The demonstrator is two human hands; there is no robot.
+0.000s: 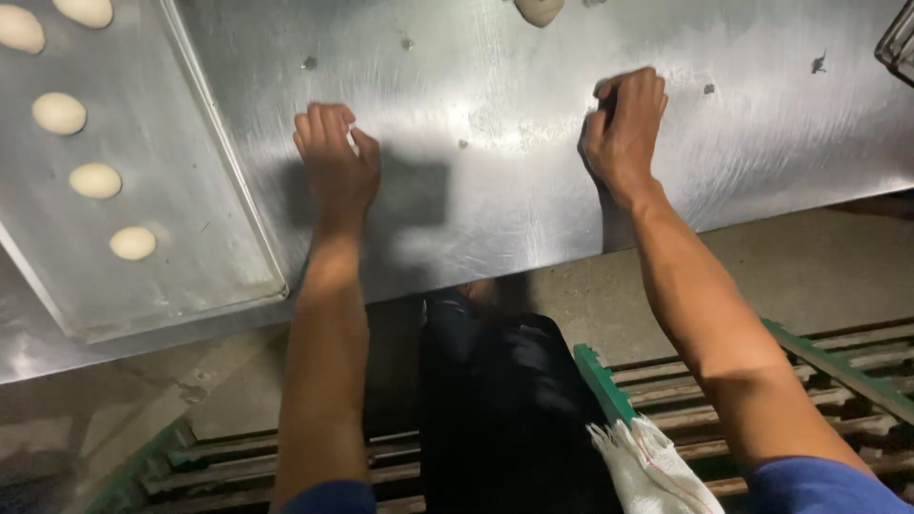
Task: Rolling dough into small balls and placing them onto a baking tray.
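Head view, looking straight down: both hands on a bare steel table (533, 181), near its front edge.

Left hand (335, 164): palm down on the metal, fingers curled under at the knuckles, thumb out to the side. Cupped shape, but can't tell if anything is under it, nothing visible between the fingers.

Right hand (625, 126): also on the table, well apart from the left. Fingers bunched into a loose fist, tips pressed down on the surface. Again can't tell if it's gripping something, the hand hides what's under it.

Metal tray (205, 238) sits just beside the left hand, on the person's left, tilted relative to the table edge. 5 pale oval dough pieces (95, 180) on it in a rough line, spaced apart, not touching each other.

1 more dough piece (539, 9) at the top edge of frame, on the table, cut off by the frame, far side from both hands.

Small dark specks scattered on the table surface.

Below the table edge: dark trousers, green slatted pallet (819, 376) on the floor, white woven sack (652, 471) lying on it by the right arm.
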